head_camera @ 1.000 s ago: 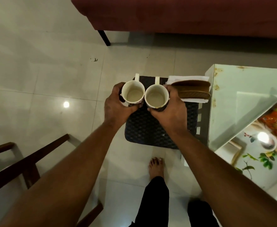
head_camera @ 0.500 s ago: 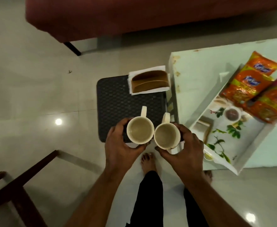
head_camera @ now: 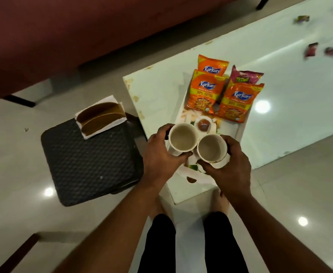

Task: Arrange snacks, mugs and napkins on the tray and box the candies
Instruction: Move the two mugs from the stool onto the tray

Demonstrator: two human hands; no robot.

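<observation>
Cream ceramic first: the left hand [head_camera: 161, 156] has its fingers curled round the left mug [head_camera: 183, 139] and the right hand [head_camera: 231, 164] grips the right mug [head_camera: 211, 148]. Their rims nearly touch at the centre of the frame, over the near end of the white tray [head_camera: 240, 133]; whether their bases rest on it I cannot tell. To set them well, lower both level onto the tray's bare printed floor, stop short of the snack packets [head_camera: 204, 93] lying across its far half, and release only once each stands flat. The napkin holder [head_camera: 100, 115] sits on the dark stool [head_camera: 87, 160] at left of centre. Wrapped candies [head_camera: 311, 52] lie scattered on the glass table [head_camera: 289, 85] at upper right, not yet boxed.
</observation>
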